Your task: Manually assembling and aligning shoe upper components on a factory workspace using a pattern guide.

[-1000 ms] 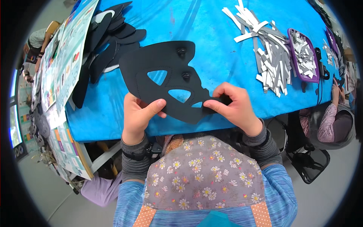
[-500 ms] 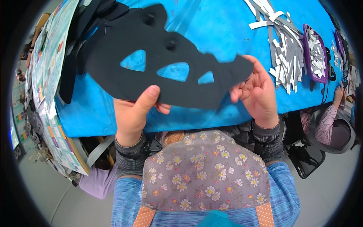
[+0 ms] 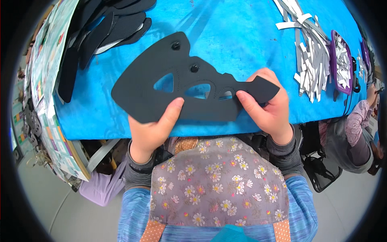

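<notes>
I hold a flat, flexible black cut-out panel [image 3: 139, 82], shaped like a shoe upper, above the table. Three openings run along its middle, and two dark round spots sit near its upper edge. My left hand [image 3: 149, 133] grips the lower edge, thumb on top and fingers hidden underneath. At the narrow right end, my right hand [image 3: 274, 115] pinches the panel, with its thumb on the face and its fingers behind. The pointed tip of the panel lies over the right palm.
Blue cloth [image 3: 242, 36] covers the table. Black sole-shaped pieces [image 3: 121, 30] are heaped at the far left, beside a printed board [image 3: 48, 68]. On the right lie a pile of white and grey strips [image 3: 312, 60] and a purple basket [image 3: 333, 60] of strips. Another person [image 3: 354, 133] sits at far right.
The panel has tilted and come away from the black pile, showing more of that pile. My right hand has shifted from the panel's tip edge to a pinch with the thumb on its face.
</notes>
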`<state>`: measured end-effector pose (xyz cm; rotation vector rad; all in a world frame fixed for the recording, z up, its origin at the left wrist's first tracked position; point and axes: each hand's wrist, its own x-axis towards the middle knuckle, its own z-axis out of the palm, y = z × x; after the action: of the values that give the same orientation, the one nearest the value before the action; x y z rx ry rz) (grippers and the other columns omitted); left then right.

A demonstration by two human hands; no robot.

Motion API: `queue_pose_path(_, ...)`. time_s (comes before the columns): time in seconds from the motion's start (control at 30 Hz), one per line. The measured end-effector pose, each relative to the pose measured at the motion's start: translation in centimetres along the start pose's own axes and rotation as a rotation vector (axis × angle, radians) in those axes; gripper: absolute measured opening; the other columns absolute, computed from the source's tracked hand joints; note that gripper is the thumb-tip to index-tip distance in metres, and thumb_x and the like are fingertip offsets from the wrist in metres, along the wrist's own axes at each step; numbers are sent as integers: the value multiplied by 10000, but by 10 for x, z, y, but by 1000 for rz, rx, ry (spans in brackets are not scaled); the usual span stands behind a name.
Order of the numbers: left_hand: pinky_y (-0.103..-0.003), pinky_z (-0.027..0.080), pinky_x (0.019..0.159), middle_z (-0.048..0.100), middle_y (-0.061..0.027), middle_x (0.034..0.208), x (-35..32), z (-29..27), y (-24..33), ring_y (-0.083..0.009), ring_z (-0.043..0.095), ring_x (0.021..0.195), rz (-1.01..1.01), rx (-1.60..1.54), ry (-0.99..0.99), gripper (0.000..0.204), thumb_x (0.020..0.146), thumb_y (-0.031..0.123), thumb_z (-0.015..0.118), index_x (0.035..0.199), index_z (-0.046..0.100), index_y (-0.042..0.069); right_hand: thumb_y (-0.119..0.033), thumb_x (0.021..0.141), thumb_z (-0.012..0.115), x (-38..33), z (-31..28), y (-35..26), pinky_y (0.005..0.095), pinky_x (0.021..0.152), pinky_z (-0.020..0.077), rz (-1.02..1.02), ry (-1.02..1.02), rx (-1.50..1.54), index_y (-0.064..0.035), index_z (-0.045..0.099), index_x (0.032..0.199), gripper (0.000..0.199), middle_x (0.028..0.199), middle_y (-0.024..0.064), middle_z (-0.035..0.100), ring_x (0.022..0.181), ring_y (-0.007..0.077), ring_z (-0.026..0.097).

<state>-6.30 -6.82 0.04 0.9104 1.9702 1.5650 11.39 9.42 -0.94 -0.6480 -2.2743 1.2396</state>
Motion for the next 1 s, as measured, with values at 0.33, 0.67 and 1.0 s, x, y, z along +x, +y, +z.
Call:
queue_pose_path(0.33, -274, 455, 648, 621, -67, 769, -2, 1, -12, -159, 587, 687, 193, 257, -12, 158, 711, 14, 710, 845, 636, -26, -99, 717, 701, 6, 3, -1, 429, 853, 379, -60, 14, -246, -29, 604, 777, 134, 821, 71, 571, 794, 268, 529)
queue_pose_path(0.67, -276, 442, 553, 601, -70, 708, 0, 0, -16, -164, 570, 590, 301, 403, -41, 166, 679, 37, 740, 807, 641, -3, -73, 716, 690, 6, 2, -4, 493, 874, 375, -28, -17, -256, -33, 605, 763, 105, 842, 74, 578, 800, 266, 545)
queue_pose_path(1.0, -267, 459, 577, 614, -64, 701, 1, 4, -10, -160, 588, 603, 193, 420, 29, 151, 667, 43, 756, 770, 652, 10, -79, 696, 700, 9, 2, -7, 493, 870, 373, -30, -52, -290, -38, 599, 741, 118, 839, 65, 583, 805, 256, 542)
